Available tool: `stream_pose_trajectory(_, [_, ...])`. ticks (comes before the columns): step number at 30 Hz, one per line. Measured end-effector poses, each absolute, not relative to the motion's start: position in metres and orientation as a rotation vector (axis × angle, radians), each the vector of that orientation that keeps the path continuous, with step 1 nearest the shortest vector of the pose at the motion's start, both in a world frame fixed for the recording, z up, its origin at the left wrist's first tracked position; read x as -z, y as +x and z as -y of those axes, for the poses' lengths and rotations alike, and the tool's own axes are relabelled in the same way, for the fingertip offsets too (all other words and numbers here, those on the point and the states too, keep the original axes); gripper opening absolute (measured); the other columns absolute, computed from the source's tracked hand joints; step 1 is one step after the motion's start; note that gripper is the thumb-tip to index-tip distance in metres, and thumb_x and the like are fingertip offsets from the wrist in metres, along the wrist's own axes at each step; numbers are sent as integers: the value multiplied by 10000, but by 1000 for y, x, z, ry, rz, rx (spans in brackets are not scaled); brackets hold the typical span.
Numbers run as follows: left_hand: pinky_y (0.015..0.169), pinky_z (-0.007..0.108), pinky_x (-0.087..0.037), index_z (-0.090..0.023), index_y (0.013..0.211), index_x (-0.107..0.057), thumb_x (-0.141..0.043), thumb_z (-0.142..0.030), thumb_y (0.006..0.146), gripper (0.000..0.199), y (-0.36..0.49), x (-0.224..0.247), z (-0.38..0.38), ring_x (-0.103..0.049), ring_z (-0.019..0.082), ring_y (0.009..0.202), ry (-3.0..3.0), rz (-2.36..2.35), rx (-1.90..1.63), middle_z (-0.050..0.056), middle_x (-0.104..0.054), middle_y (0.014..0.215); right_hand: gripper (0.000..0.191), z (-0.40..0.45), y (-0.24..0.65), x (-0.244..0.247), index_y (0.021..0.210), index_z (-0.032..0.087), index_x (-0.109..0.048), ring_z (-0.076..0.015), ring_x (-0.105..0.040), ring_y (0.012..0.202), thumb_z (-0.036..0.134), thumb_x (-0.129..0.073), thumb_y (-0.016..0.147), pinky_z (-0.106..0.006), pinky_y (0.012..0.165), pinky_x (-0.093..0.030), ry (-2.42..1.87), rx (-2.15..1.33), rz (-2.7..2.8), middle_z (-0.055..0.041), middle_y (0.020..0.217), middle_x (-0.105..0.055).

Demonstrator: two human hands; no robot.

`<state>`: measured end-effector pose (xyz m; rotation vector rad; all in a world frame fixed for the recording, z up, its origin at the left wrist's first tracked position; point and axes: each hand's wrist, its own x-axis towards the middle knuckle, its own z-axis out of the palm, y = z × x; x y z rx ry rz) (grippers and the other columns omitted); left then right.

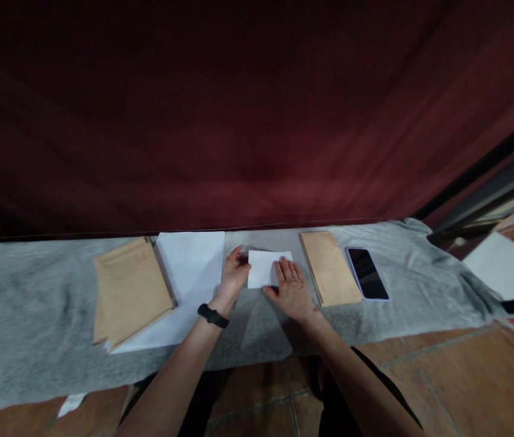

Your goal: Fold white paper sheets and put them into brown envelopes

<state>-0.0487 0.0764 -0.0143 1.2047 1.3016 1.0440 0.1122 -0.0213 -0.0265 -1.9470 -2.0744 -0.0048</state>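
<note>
A small white piece of folded paper (260,270) lies on the grey cloth in front of me. My left hand (235,274), with a black band on its wrist, has its fingers curled and pinches the paper's left edge. Flat across the paper's right part rests my right hand (292,290), fingers stretched out. Left of my hands are white paper sheets (193,261), partly under a pile of brown envelopes (135,288). On the right lies a stack of narrower brown envelopes (331,270).
A phone (368,274) with a pale purple case lies beside the narrow envelopes. The grey cloth (425,291) covers the long surface, and a dark red curtain (257,121) hangs behind it. Tiled floor (448,376) shows below the front edge.
</note>
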Motion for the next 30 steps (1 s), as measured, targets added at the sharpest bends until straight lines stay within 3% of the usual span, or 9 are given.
stream_pose_trajectory(6, [645, 215, -492, -206, 1284, -588, -673, -54, 644, 663, -46, -16, -73, -646, 115, 737, 792, -1087, -1061, 8, -704, 927, 760, 22, 103, 13, 1559, 87, -314, -339, -378, 1450, 406, -556, 913, -490, 1197, -298, -1853, -122, 2046, -187, 1614, -315])
stream_pose_trajectory(10, [756, 282, -558, -201, 1238, -596, -648, -212, 813, 428, -50, -27, -76, -684, 161, 882, 675, -938, -1037, 66, -704, 1022, 533, 12, 110, -2, 1497, 171, -438, -241, -526, 1346, 281, -369, 981, -405, 1132, -414, -1688, -430, 1714, -118, 1507, -513])
stream_pose_trajectory(12, [821, 321, -572, -214, 1265, -574, -580, -307, 910, 367, -50, -26, -74, -679, 181, 991, 674, -949, -1012, 90, -689, 1120, 492, 4, 117, -8, 1420, 179, -513, -237, -604, 1254, 367, -331, 1004, -405, 1054, -493, -1553, -630, 1360, -114, 1380, -629])
stream_pose_trajectory(15, [842, 321, -571, -244, 1372, -501, -632, -313, 908, 486, -45, -17, -65, -669, 188, 1042, 810, -1028, -917, 89, -681, 1162, 520, -7, 123, -11, 1326, 174, -558, -263, -683, 1114, 520, -430, 960, -423, 909, -580, -1283, -883, 871, -111, 1220, -713])
stream_pose_trajectory(20, [715, 277, -555, -219, 1500, -385, -723, -205, 793, 784, -35, -6, -53, -677, 149, 763, 885, -1050, -861, 13, -692, 876, 427, -5, 118, -3, 1121, 195, -627, -266, -718, 940, 481, -668, 806, -403, 769, -610, -1130, -1122, 607, -93, 1036, -754])
stream_pose_trajectory(24, [528, 210, -424, -192, 1538, -352, -666, -115, 744, 858, -45, -5, -67, -524, 109, 512, 1233, -1211, -852, -86, -559, 583, 427, 1, 126, 6, 1062, 200, -613, -233, -709, 865, 460, -706, 736, -364, 717, -602, -1246, -1086, 583, -68, 988, -735])
stream_pose_trajectory(27, [500, 203, -347, -166, 1556, -324, -616, -82, 741, 869, -59, -5, -80, -430, 101, 466, 1539, -1271, -833, -116, -461, 521, 393, 1, 142, 12, 1069, 196, -604, -217, -696, 785, 443, -633, 765, -334, 636, -582, -1494, -955, 746, -41, 890, -719])
stream_pose_trajectory(30, [539, 209, -368, -166, 1554, -328, -602, -92, 760, 843, -65, -3, -86, -444, 108, 498, 1674, -1318, -849, -110, -452, 554, 284, 2, 152, 17, 1018, 206, -641, -220, -689, 754, 384, -591, 803, -324, 633, -548, -1736, -861, 1058, -34, 826, -720])
